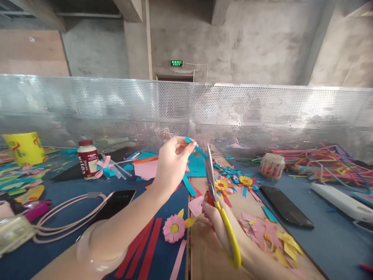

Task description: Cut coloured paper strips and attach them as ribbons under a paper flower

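Raised in the middle of the head view, my left hand (174, 159) pinches a narrow blue paper strip (200, 150) between thumb and fingers. The strip's far end reaches the blades of the scissors (211, 175); I cannot tell whether they touch it. My right hand (215, 216) is closed around the scissors, whose yellow handle (230, 237) stretches down along the wrist. Below my hands lies a pink paper flower (174, 228) with a yellow centre. Long red paper strips (150, 249) lie beside it. Blue paper flowers with yellow centres (221, 185) sit beyond my right hand.
Paper scraps (269, 233) and a black phone (287, 206) lie at the right. A bundle of coloured sticks (323, 163) and a tape roll (272, 165) are behind them. A bottle (87, 159), a yellow roll (25, 149) and a coiled cable (70, 210) occupy the left. A perforated metal panel (131, 112) borders the back.
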A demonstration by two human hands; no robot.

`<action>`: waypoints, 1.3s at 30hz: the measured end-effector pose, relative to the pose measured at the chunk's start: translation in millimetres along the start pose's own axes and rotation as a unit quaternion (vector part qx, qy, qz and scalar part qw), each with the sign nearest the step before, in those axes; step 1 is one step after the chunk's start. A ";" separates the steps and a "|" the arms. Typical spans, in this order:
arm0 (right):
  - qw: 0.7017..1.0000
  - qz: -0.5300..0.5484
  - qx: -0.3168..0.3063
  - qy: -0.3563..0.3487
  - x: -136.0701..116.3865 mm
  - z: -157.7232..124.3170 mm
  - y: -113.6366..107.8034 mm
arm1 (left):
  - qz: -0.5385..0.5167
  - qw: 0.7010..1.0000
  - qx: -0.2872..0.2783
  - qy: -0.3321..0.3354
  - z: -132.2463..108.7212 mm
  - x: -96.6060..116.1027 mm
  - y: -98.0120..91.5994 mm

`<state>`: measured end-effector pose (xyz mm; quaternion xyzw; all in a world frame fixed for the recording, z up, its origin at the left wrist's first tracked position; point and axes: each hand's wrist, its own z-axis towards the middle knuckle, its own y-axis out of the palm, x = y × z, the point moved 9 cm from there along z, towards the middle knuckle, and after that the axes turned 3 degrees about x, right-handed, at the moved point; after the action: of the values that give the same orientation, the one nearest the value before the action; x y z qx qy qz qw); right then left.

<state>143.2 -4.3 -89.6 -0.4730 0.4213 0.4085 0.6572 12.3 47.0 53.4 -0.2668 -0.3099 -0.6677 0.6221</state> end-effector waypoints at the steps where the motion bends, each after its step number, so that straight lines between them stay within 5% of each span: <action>1: 1.000 0.002 -0.003 -0.002 -0.6 -0.5 0.5 | -0.002 1.000 0.007 0.004 2.7 0.8 -3.1; 13: 0.996 0.059 0.000 0.066 29.8 7.9 1.2 | -0.214 0.973 -0.078 -0.039 31.3 -11.7 -5.8; 26: 0.989 0.110 -0.068 0.071 32.6 10.7 15.5 | 0.014 0.983 -0.178 0.038 20.8 10.6 3.3; 39: 0.997 0.041 -0.053 0.028 17.4 1.0 11.7 | -0.203 0.955 -0.175 -0.127 6.2 -3.6 21.2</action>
<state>137.8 1.6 -109.0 -0.5009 0.4362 0.4432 0.6020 33.5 53.3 56.6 -0.3855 -0.3120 -0.7845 0.3723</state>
